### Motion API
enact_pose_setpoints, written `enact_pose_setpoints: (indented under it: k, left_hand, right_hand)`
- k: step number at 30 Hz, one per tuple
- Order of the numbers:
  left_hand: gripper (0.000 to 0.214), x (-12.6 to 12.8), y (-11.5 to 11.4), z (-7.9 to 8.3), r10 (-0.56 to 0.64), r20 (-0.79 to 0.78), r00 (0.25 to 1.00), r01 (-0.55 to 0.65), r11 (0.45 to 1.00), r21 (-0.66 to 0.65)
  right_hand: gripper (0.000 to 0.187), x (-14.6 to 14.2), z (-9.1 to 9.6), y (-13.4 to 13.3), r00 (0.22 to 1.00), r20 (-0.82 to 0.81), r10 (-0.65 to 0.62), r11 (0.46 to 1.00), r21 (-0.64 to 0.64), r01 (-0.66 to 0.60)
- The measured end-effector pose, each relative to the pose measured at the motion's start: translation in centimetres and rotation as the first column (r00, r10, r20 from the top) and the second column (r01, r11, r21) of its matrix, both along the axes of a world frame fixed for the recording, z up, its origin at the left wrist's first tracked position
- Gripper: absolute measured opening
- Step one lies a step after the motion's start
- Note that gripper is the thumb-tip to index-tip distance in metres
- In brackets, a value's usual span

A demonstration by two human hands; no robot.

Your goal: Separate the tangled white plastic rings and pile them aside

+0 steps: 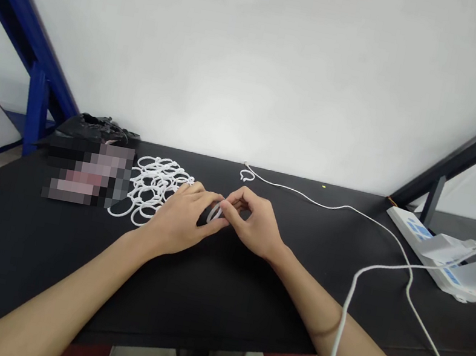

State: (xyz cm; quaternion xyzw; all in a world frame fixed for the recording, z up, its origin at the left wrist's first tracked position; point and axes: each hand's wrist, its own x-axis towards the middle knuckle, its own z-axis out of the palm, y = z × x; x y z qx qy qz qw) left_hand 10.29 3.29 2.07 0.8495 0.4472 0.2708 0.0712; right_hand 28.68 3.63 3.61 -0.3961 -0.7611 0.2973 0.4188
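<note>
Both my hands meet near the middle of the black table [270, 306]. My left hand [185, 215] is closed around one side of a white plastic ring [214, 213], thumb below and fingers above. On the ring's other side, my right hand [253, 217] pinches it between thumb and fingers. Part of the ring is hidden by the fingers. Just left of my left hand lies a heap of white rings [151, 187] with small clasp-like ends. A single open white ring [246, 175] rests apart, behind my right hand.
A crumpled black plastic bag [94, 128] is at the back left, beside a blurred-out patch. To the right, a white power strip [421, 235] holds plugged-in white adapters [447, 247]. A white cable [348, 308] hangs across my right forearm; another runs along the table's back.
</note>
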Motion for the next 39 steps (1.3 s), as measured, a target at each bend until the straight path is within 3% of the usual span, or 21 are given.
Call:
enact_pose_setpoints:
  k: [9,17,22,25,28,33,39]
  left_hand:
    - [0.043,0.0,0.4,0.0,0.006,0.082,0.997,0.000,0.998,-0.068]
    - [0.035,0.1,0.0,-0.1,-0.021,0.092,0.996,0.019,1.000,0.023]
    - [0.041,0.0,0.2,0.0,0.086,0.117,0.989,-0.095,0.993,0.073]
    - [0.039,-1.9,0.8,0.4,0.243,0.120,0.963,-0.259,0.954,0.150]
    - [0.038,-5.9,1.6,0.7,0.395,0.136,0.909,-0.414,0.893,0.176]
    - [0.041,-12.0,3.0,-0.4,0.505,-0.024,0.863,-0.495,0.854,0.159]
    - [0.054,-12.0,3.6,-1.8,0.547,-0.145,0.825,-0.536,0.837,0.107]
  right_hand:
    - [0.012,0.3,-0.1,0.2,0.998,0.069,-0.009,0.983,0.183,-0.004]
    - [0.015,0.3,0.1,0.3,0.993,0.054,-0.104,0.992,0.082,0.099]
    - [0.017,0.5,-0.4,0.7,0.993,0.028,-0.111,0.991,0.072,0.109]
    - [0.021,0.8,-0.7,1.3,0.982,0.072,-0.177,0.983,0.058,0.173]
    - [0.019,1.1,-1.1,1.9,0.956,0.133,-0.261,0.964,0.078,0.252]
    - [0.019,1.6,-1.8,2.8,0.886,0.259,-0.383,0.923,0.121,0.364]
    - [0.020,2.7,-2.6,3.9,0.769,0.428,-0.475,0.880,0.213,0.425]
